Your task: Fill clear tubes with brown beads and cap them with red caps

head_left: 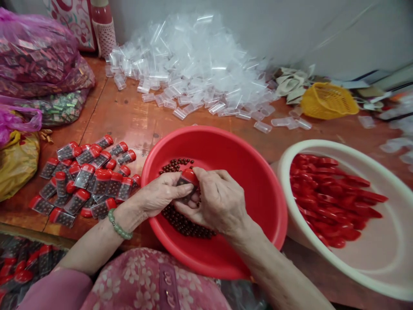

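Observation:
A clear plastic container with a red cap (187, 176) and dark contents is held over the red basin (254, 172). My left hand (163, 191) is closed around its body, the thumb lying across the front. My right hand (219, 198) grips it from the other side, with thumb and finger at the red cap. Beneath my hands, small round brown beads (185, 224) lie in the basin. To the left, a pile of filled, red-capped containers (103, 181) rests on the wooden table.
On the right stands a white basin (393, 224) with red caps (332, 193) in it. Clear empty containers (200, 69) are heaped at the back, near a yellow basket (329, 101). Full pink plastic bags (38, 56) stand at the left. More filled containers (24, 267) lie below the table edge.

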`<state>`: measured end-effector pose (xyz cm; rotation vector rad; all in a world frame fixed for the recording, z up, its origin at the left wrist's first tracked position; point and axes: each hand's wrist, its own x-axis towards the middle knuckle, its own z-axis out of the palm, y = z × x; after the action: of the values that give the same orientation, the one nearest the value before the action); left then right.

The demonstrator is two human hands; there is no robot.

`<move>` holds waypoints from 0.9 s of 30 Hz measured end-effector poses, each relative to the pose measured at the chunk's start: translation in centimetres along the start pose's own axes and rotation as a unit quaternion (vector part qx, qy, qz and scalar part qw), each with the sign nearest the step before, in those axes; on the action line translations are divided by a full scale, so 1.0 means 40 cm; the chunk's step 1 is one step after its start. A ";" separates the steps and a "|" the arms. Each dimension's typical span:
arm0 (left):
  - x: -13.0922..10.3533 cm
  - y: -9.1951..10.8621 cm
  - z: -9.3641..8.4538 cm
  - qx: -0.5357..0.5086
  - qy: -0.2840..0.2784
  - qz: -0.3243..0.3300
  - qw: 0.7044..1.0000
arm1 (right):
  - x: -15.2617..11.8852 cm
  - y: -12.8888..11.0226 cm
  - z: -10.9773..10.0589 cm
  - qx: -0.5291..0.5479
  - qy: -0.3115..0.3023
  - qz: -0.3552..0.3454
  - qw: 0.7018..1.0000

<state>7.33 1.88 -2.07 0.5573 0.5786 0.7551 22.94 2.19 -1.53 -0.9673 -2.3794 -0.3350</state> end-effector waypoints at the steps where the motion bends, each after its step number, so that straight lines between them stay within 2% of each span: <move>1: -0.001 0.000 0.001 0.004 -0.002 0.000 1.000 | 0.002 -0.002 -0.002 0.001 0.002 -0.002 1.000; 4: -0.002 -0.001 0.003 0.007 0.007 -0.008 1.000 | 0.009 -0.005 -0.012 0.013 -0.003 -0.006 1.000; 9: 0.002 0.004 0.008 -0.020 -0.004 -0.007 1.000 | 0.020 -0.008 -0.043 0.042 -0.107 0.030 0.993; 11: 0.008 0.009 0.010 -0.034 -0.004 -0.016 0.999 | 0.022 -0.006 -0.052 0.035 -0.112 0.031 0.993; 13: 0.018 0.015 0.014 -0.047 0.016 -0.053 0.997 | 0.026 -0.001 -0.053 0.020 -0.105 0.012 0.994; 16: 0.034 0.023 0.025 -0.076 0.087 -0.095 0.989 | 0.035 0.010 -0.041 0.003 -0.115 -0.029 0.993; 19: 0.047 0.024 0.040 -0.087 0.190 -0.034 0.977 | 0.048 0.023 -0.026 -0.008 -0.118 -0.064 0.991; 21: 0.053 0.020 0.049 -0.061 0.239 0.020 0.969 | 0.057 0.027 -0.023 -0.001 -0.118 -0.084 0.989; 23: 0.056 0.015 0.058 -0.021 0.259 0.064 0.964 | 0.067 0.025 -0.029 0.021 -0.130 -0.085 0.988; 27: 0.037 0.023 0.074 0.059 0.259 0.120 0.957 | 0.084 0.026 -0.067 0.078 -0.176 -0.028 0.981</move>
<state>9.72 2.83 0.21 0.5465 1.0601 1.1153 22.73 3.72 2.63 -0.9509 -2.7068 0.0081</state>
